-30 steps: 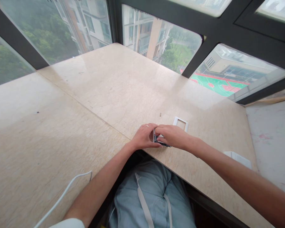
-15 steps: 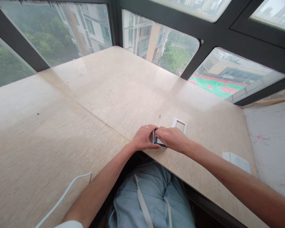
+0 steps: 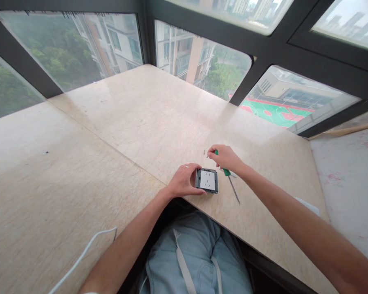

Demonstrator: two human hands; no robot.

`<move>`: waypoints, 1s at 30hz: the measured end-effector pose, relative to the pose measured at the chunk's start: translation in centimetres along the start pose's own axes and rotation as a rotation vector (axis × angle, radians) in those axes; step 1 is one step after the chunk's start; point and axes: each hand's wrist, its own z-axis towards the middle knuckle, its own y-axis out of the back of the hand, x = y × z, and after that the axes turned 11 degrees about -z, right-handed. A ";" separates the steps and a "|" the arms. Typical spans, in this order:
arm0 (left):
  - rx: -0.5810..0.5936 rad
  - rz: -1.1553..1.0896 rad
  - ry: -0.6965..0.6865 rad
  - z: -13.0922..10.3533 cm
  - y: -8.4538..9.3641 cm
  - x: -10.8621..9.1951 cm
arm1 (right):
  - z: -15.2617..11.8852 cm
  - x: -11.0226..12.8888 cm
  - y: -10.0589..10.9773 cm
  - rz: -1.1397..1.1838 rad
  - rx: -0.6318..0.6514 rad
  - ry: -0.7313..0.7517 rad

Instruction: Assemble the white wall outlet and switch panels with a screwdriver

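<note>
My left hand (image 3: 185, 179) grips a wall socket (image 3: 207, 180) by its left edge, thumb at the near side and fingers at the far side. The socket has a white slotted face in a dark grey mounting frame and lies face up near the ledge's front edge. Beyond it, my right hand (image 3: 223, 157) is closed round a green-handled screwdriver (image 3: 226, 172), whose metal shaft points down to the right. A tiny dark piece, perhaps a screw, sticks out at the right fingertips. A small brass-coloured piece (image 3: 204, 151) lies just left of them.
The pale stone ledge (image 3: 135, 130) runs to the windows. My right hand mostly hides a white cover frame (image 3: 233, 174). A white object (image 3: 307, 205) lies at the right, partly behind my forearm. A white cable (image 3: 86, 253) lies at the lower left.
My right hand has lifted off the socket and moved away from me, uncovering the socket's face. The screwdriver now shows in it. My left hand keeps its grip on the socket.
</note>
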 end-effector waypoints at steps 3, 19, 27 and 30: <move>0.006 -0.009 -0.010 0.0 0.0 0.1 | 1.8 -1.3 -0.8 0.115 0.054 -0.110; -0.010 -0.073 0.054 -0.4 0.2 0.1 | -1.9 -6.8 -2.3 0.627 0.071 -0.270; -0.023 -0.306 0.057 -0.7 0.1 1.4 | -7.7 -9.9 -5.5 0.973 -0.053 -0.331; -0.022 -0.414 0.078 -0.8 0.2 1.5 | -8.3 -10.2 -6.7 1.044 -0.133 -0.349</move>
